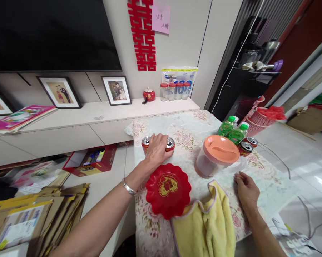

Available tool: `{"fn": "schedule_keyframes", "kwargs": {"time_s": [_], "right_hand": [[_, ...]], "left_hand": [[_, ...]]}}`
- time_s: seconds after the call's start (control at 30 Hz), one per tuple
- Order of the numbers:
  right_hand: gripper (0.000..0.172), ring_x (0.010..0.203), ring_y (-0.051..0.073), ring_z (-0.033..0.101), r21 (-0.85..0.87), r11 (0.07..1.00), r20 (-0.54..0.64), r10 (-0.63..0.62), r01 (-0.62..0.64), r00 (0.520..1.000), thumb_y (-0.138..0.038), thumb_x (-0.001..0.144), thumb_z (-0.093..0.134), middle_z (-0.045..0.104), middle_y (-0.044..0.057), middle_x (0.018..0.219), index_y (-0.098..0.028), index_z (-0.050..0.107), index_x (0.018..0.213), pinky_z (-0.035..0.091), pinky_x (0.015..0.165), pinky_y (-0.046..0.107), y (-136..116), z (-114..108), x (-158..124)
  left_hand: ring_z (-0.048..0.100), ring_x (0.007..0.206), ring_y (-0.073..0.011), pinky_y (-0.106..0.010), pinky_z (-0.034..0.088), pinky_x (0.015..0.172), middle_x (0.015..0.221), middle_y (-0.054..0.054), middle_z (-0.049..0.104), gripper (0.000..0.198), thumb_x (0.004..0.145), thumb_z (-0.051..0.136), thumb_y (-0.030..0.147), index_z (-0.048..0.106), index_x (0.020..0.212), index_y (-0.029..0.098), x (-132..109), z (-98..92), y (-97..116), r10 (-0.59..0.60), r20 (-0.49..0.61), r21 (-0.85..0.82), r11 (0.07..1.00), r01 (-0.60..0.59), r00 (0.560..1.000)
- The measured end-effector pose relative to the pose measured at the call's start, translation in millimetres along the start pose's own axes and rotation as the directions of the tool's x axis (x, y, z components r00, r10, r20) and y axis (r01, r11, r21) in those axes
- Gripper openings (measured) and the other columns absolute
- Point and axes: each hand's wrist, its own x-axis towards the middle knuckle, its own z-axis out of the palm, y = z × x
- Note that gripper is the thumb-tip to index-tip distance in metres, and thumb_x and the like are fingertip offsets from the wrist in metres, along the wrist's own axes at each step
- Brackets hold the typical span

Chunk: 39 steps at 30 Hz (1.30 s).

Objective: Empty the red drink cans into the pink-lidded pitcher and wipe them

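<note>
Head view: two red cans (171, 144) are held by the left hand (158, 150), far left on flowered tablecloth (186, 141).
Fingers clamped on cans; right hand (247, 190) near right, fingers curled together. "100" is printed on far white bag (181, 75); "35" is handwritten on pink note (161, 19).

shiny metal cans (171, 143), glossy red plate (174, 205)

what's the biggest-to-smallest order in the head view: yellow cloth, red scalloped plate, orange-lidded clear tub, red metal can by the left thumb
1. Yellow purple-edged cloth, cut off below
2. Red scalloped round plate
3. Clear round orange-lidded tub
4. Red metal can, partly hidden by the left hand
</note>
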Motion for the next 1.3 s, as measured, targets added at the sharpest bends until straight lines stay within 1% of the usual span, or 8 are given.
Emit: {"fn": "schedule_keyframes", "kwargs": {"time_s": [0.17, 0.33, 0.43, 0.53, 0.7, 0.83, 1.0, 1.3], "right_hand": [[0.04, 0.109, 0.017, 0.066, 0.0, 1.0, 0.004, 0.007, -0.007, 1.0, -0.044, 0.108, 0.066, 0.065, 0.009, 0.121, -0.011, 0.065, 0.131, 0.059, 0.101, 0.039, -4, 0, 0], [0.04, 0.11, 0.017, 0.065, 0.016, 1.0, 0.007, 0.024, -0.024, 1.0, -0.044, 0.108, 0.066, 0.065, 0.009, 0.121, -0.011, 0.065, 0.13, 0.059, 0.101, 0.038, -9, 0, -2], [0.039, 0.11, 0.017, 0.065, 0.041, 0.999, 0.009, 0.028, -0.028, 1.0, -0.043, 0.107, 0.067, 0.064, 0.009, 0.121, -0.011, 0.064, 0.13, 0.059, 0.1, 0.038, -11, -1, -4], [0.039, 0.108, 0.017, 0.065, 0.089, 0.995, 0.031, 0.036, -0.039, 0.999, -0.043, 0.107, 0.067, 0.064, 0.009, 0.12, -0.011, 0.065, 0.129, 0.06, 0.098, 0.037, -12, -2, -8], [0.039, 0.101, 0.015, 0.065, 0.275, 0.96, 0.103, 0.026, -0.053, 0.994, -0.044, 0.108, 0.066, 0.064, 0.008, 0.115, -0.011, 0.064, 0.127, 0.061, 0.092, 0.033, -24, -3, -18], [0.044, 0.106, 0.016, 0.065, 0.472, 0.881, 0.133, -0.108, 0.033, 0.985, -0.05, 0.109, 0.062, 0.063, 0.01, 0.121, -0.011, 0.063, 0.129, 0.061, 0.093, 0.034, -54, -8, -27], [0.044, 0.113, 0.018, 0.065, 0.592, 0.795, 0.196, -0.299, 0.13, 0.934, -0.049, 0.107, 0.065, 0.064, 0.011, 0.125, -0.011, 0.065, 0.128, 0.059, 0.099, 0.037, -90, -6, -34], [0.037, 0.077, 0.007, 0.058, 0.682, 0.699, 0.112, -0.391, 0.215, 0.914, -0.046, 0.109, 0.064, 0.06, 0.002, 0.095, -0.01, 0.063, 0.114, 0.054, 0.069, 0.019, -102, 25, -14]], "left_hand": [[0.063, 0.117, -0.0338, -0.049, 0.053, 0.103, 0.118, -0.013, 0.065, 0.046, 0.082, 0.073, 0.027, 0.06, 0.125, 0.017, -38, -16.9, 22, 0.05, -0.049, -0.214, 0.975, -0.06, 0.998], [0.063, 0.116, -0.0316, -0.049, 0.056, 0.102, 0.118, -0.01, 0.062, 0.049, 0.075, 0.074, 0.021, 0.06, 0.122, 0.019, -89, 7.2, 34, 0.006, 0.09, -0.379, 0.925, 0.028, 0.996], [0.064, 0.118, -0.0318, -0.051, 0.056, 0.104, 0.119, -0.009, 0.061, 0.049, 0.076, 0.075, 0.021, 0.061, 0.122, 0.021, -105, 26.3, 33, -0.057, 0.145, -0.42, 0.9, 0.113, 0.988], [0.064, 0.121, -0.0318, -0.051, 0.055, 0.109, 0.124, -0.01, 0.06, 0.058, 0.074, 0.077, 0.018, 0.059, 0.129, 0.021, -110, 41.4, 30, -0.105, 0.118, -0.485, 0.862, 0.15, 0.987], [0.064, 0.13, -0.0303, -0.051, 0.052, 0.116, 0.135, -0.01, 0.061, 0.06, 0.076, 0.075, 0.014, 0.055, 0.132, 0.024, -114, 63.2, 26, -0.097, 0.014, -0.619, 0.781, 0.085, 0.995], [0.061, 0.137, -0.031, -0.052, 0.051, 0.118, 0.142, -0.012, 0.061, 0.064, 0.084, 0.07, 0.016, 0.047, 0.143, 0.025, -120, 80.8, 25, -0.081, -0.055, -0.631, 0.775, 0.028, 0.995], [0.06, 0.14, -0.0324, -0.054, 0.05, 0.119, 0.145, -0.016, 0.056, 0.072, 0.085, 0.066, 0.013, 0.038, 0.15, 0.023, -124, 98.7, 24, -0.049, -0.146, -0.556, 0.83, -0.041, 0.988], [0.059, 0.142, -0.0345, -0.055, 0.05, 0.12, 0.147, -0.02, 0.056, 0.082, 0.079, 0.067, 0.01, 0.031, 0.152, 0.019, -127, 110.8, 27, -0.072, -0.202, -0.516, 0.855, -0.044, 0.977]]}}
